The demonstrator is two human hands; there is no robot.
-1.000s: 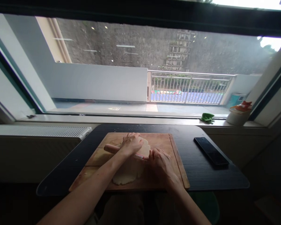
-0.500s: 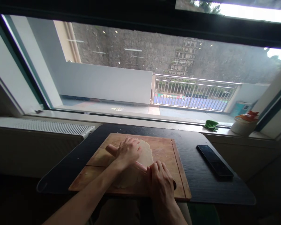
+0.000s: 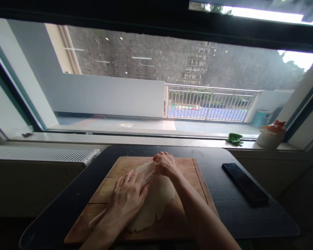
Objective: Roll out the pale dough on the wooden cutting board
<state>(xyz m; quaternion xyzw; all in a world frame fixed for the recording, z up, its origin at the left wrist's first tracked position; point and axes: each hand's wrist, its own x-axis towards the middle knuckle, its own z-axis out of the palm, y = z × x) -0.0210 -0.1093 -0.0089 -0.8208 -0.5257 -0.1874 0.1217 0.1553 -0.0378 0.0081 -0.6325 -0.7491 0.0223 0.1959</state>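
One left hand (image 3: pixel 127 192), one right hand (image 3: pixel 165 164), one pin (image 3: pixel 148 178)

The hands make two. There is one sheet of dough (image 3: pixel 160 196), one board (image 3: pixel 106 187), one table (image 3: pixel 211 173) and one phone (image 3: pixel 245 182). There is also one radiator (image 3: pixel 39 154), one pot (image 3: pixel 270 137) and one railing (image 3: pixel 212 104).

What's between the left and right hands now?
In the head view, a short stretch of the slim, light wooden rolling pin shows between the left hand and right hand, lying across the flat, pale dough sheet.
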